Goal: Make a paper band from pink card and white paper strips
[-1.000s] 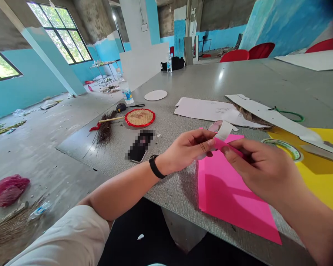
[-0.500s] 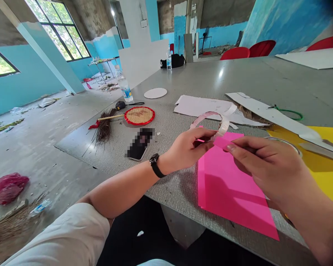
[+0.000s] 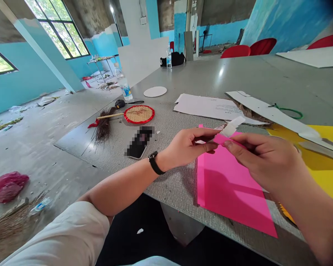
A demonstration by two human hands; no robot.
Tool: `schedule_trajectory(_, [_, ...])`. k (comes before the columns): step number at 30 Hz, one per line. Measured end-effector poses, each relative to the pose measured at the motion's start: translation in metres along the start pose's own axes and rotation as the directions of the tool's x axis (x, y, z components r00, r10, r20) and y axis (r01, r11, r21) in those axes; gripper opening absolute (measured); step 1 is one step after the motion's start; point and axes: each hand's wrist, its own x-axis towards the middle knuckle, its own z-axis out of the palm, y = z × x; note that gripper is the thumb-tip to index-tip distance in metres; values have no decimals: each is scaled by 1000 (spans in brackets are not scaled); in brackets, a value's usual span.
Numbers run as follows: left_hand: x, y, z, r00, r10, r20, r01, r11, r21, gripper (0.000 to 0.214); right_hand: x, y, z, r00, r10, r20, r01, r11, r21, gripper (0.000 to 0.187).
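Observation:
A narrow strip of pink paper stretches between my two hands over the table. My left hand is closed, its fingertips gripping a white cardboard ring where the strip meets it. Only part of the ring shows, tilted up behind the fingers. My right hand pinches the other end of the strip between thumb and forefinger. Below both hands lie bright pink sheets on the grey table. Whether the strip is stuck to the ring I cannot tell.
Left of my hands lie a phone, a round woven fan, a tape measure and a water bottle. Torn white board lies behind the hands. Yellow paper and a green loop are at the right.
The white ring has turned from an open loop standing above the hands to a lower, nearly edge-on tilt. Both hands keep nearly the same place, still holding the pink strip.

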Motion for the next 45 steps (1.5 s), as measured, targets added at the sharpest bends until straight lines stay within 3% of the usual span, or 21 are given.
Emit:
schedule_trajectory(13, [-1,3,2,999,-39,5,39,996,-77,45,-10,-13,0,998,26,-54,-25,999,21,39])
schedule_trajectory(20, [-2,2,3,1000,-21,-2,20,996,-82,47,-13,-19,1,997,35,-62,-33,999,34,42])
schedule_trajectory(31, [-2,5,6,999,-21,-32,12,971,-238,52,-16,-20,6,997,50,-56,-45,994,96,45])
schedule_trajectory(45, [0,-3,0,998,41,42,-30,974,-223,49,-17,-22,4,995,60,-81,-56,997,49,39])
